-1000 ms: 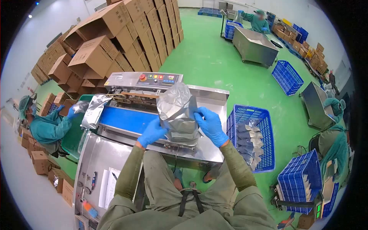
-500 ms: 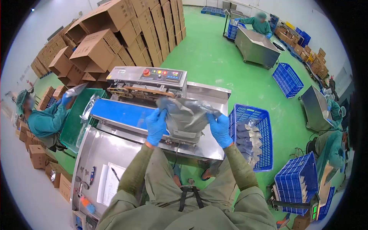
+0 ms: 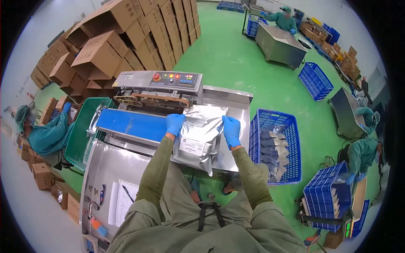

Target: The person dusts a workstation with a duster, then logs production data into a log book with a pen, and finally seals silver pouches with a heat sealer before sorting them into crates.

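Both of my hands wear blue gloves and grip a silver foil pouch [image 3: 198, 137] by its upper corners. My left hand [image 3: 174, 124] pinches the left corner; my right hand [image 3: 231, 131] is closed on the right one. The pouch looks filled, and its white printed label faces me. It hangs over the front of a steel band sealing machine [image 3: 158, 82], close to the right end of the blue conveyor belt [image 3: 133, 124]. To the right of the pouch stands a blue crate [image 3: 297, 147] with several filled pouches [image 3: 274, 152] lined up inside.
A green bin [image 3: 78, 147] stands left of the machine, beside a seated co-worker [image 3: 48, 133]. Paper and a pen [image 3: 128, 193] lie on the steel table [image 3: 105, 160]. Stacked cartons [image 3: 105, 50] rise behind. At right, another co-worker [image 3: 363, 156] bends by a blue crate [image 3: 325, 189].
The pouch has turned so that its label faces me and its lower end hangs nearer to me. My hands have come closer together. The co-worker at left has lowered a pouch.
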`<state>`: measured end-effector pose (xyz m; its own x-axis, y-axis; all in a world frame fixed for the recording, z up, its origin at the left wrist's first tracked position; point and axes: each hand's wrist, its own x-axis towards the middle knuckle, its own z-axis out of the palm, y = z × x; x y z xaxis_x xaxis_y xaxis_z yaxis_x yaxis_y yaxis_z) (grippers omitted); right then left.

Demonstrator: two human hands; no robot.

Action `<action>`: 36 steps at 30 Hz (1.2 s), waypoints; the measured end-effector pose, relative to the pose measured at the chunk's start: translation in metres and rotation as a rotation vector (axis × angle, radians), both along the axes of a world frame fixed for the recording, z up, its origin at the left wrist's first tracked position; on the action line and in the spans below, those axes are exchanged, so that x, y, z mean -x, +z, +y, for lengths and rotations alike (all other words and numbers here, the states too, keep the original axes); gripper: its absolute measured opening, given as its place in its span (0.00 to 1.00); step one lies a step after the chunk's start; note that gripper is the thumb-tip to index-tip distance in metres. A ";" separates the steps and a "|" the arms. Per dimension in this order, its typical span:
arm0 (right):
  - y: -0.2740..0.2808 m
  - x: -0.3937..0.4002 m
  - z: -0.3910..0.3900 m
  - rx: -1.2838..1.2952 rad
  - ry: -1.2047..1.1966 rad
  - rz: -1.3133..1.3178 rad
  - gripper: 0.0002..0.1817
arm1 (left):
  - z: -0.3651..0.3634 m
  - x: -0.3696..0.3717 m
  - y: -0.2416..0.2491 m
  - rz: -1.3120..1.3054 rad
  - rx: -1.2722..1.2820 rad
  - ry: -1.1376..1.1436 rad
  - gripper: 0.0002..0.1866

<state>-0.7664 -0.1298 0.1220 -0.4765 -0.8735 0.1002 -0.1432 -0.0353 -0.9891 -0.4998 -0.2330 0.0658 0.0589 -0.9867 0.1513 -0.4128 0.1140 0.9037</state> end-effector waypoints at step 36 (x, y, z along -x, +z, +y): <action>-0.386 0.279 0.206 -0.808 -0.677 0.446 0.25 | 0.328 -0.215 -0.016 -1.131 -0.077 0.120 0.25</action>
<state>-1.0454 0.0765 -0.2635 -0.9366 -0.3372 -0.0954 -0.2346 0.8057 -0.5439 -0.2852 0.0955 0.0497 0.0216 -0.9929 0.1166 -0.9997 -0.0206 0.0092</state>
